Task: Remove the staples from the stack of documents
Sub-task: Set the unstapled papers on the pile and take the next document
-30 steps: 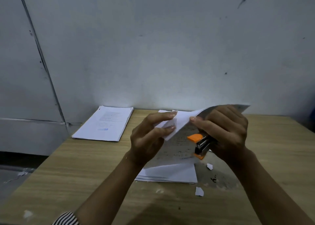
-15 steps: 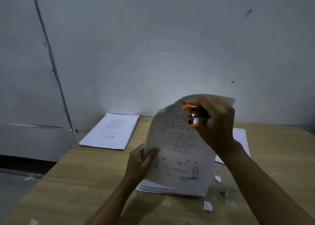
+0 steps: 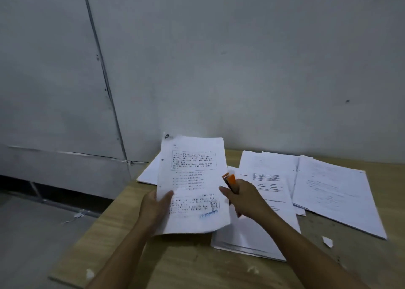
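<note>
My left hand (image 3: pixel 156 207) grips the lower left edge of a printed document (image 3: pixel 192 183) and holds it upright above the wooden table (image 3: pixel 179 264). Its top left corner is torn, with a dark hole there. To the right of the sheet, my right hand (image 3: pixel 245 199) is closed around an orange and black staple remover (image 3: pixel 230 182), whose tip points up beside the page's right edge. Under my right forearm lies a stack of documents (image 3: pixel 260 229) flat on the table.
Another paper pile (image 3: pixel 333 190) lies at the right, a further one (image 3: pixel 149 172) behind the held sheet at the table's back left. Torn paper scraps (image 3: pixel 327 241) are scattered on the table. A grey wall (image 3: pixel 241 69) rises directly behind. Left of the table is floor.
The right hand with the remover has come off the sheet's top and dropped to its right side. The left hand now holds the sheet alone. The view has shifted right, showing more piles.
</note>
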